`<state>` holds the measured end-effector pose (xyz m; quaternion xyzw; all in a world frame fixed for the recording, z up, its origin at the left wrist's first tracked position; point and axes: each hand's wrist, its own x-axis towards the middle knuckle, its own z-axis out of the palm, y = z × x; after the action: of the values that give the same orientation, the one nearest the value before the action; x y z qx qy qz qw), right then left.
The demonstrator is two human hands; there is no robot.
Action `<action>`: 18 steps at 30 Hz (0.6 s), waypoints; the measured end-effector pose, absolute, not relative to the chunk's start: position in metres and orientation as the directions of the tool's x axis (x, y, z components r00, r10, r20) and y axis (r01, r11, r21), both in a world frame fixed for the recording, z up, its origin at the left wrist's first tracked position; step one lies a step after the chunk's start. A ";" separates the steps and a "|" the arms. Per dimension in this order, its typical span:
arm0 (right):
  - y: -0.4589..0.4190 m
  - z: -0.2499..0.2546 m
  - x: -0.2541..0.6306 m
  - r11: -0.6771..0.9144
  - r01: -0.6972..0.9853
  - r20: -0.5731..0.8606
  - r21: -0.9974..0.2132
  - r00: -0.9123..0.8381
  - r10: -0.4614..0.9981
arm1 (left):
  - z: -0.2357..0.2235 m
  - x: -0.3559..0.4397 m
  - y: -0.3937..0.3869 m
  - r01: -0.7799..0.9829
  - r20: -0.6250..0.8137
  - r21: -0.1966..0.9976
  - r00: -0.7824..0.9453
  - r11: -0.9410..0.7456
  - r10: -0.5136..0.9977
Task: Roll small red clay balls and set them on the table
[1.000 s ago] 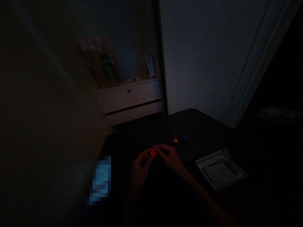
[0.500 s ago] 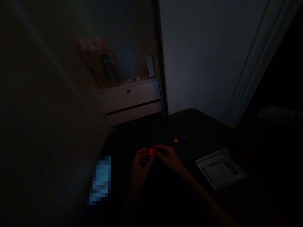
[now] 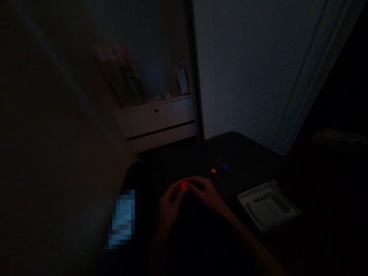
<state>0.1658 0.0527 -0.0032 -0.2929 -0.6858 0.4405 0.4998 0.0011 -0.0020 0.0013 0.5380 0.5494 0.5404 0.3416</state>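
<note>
In the head view, a small bright red lump sits pinched between the fingertips of both my hands, over a dark table. My left hand closes on it from the left, thumb and fingers bent around its side. From the right, my right hand grips it between thumb and forefinger. The fingers cover part of the lump, and in the dim light its material cannot be made out. Beyond my right hand, a small orange-pink ball and a dark purple ball rest on the table, apart from each other.
An open white box or tray lies at the table's right side. A pixelated bright blue patch shows at lower left. Behind the dark table stand a drawer cabinet, with books on top, and a white door.
My left fingers have straightened and come closer to my right fingertips around the red lump. More of the lump shows now. The two balls on the table have not moved.
</note>
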 end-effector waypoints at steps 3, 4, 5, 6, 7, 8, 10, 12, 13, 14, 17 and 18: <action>0.054 -0.008 0.165 0.429 -0.027 0.416 -0.903 -0.310 0.855 | 0.000 0.001 -0.001 0.217 0.198 0.964 -0.206 -0.153 0.958; 0.054 -0.009 0.165 0.416 -0.025 0.403 -0.909 -0.303 0.863 | -0.001 0.001 -0.001 0.213 0.199 0.965 -0.213 -0.153 0.957; 0.054 -0.010 0.165 0.403 -0.025 0.392 -0.915 -0.300 0.870 | -0.001 0.001 0.000 0.211 0.202 0.965 -0.218 -0.156 0.955; 0.054 -0.010 0.164 0.398 -0.025 0.387 -0.917 -0.298 0.873 | -0.002 0.000 0.000 0.210 0.208 0.964 -0.221 -0.162 0.953; 0.054 -0.010 0.164 0.404 -0.023 0.391 -0.915 -0.300 0.870 | -0.002 0.000 0.000 0.212 0.212 0.963 -0.221 -0.165 0.952; 0.054 -0.009 0.164 0.414 -0.018 0.400 -0.910 -0.303 0.865 | -0.002 0.000 0.000 0.217 0.215 0.962 -0.223 -0.166 0.951; 0.054 -0.008 0.164 0.434 -0.004 0.413 -0.901 -0.310 0.856 | -0.002 0.000 0.000 0.231 0.216 0.959 -0.225 -0.163 0.950; 0.054 -0.006 0.164 0.440 0.003 0.416 -0.898 -0.320 0.851 | -0.001 0.000 0.000 0.239 0.214 0.958 -0.228 -0.159 0.950; 0.054 -0.006 0.164 0.438 0.004 0.414 -0.899 -0.320 0.852 | -0.001 0.001 -0.001 0.241 0.213 0.958 -0.227 -0.157 0.950; 0.053 -0.006 0.164 0.437 0.002 0.414 -0.900 -0.315 0.854 | 0.000 0.001 -0.001 0.241 0.209 0.958 -0.222 -0.154 0.952; 0.053 -0.007 0.164 0.422 -0.014 0.406 -0.906 -0.307 0.861 | 0.001 0.001 -0.002 0.247 0.189 0.959 -0.191 -0.139 0.963; 0.053 -0.008 0.164 0.416 -0.018 0.401 -0.909 -0.306 0.863 | 0.001 0.001 -0.002 0.249 0.182 0.959 -0.181 -0.134 0.966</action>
<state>0.1642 0.0534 -0.0075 -0.3121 -0.6774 0.4409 0.4994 0.0005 -0.0020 0.0010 0.5406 0.5620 0.5242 0.3423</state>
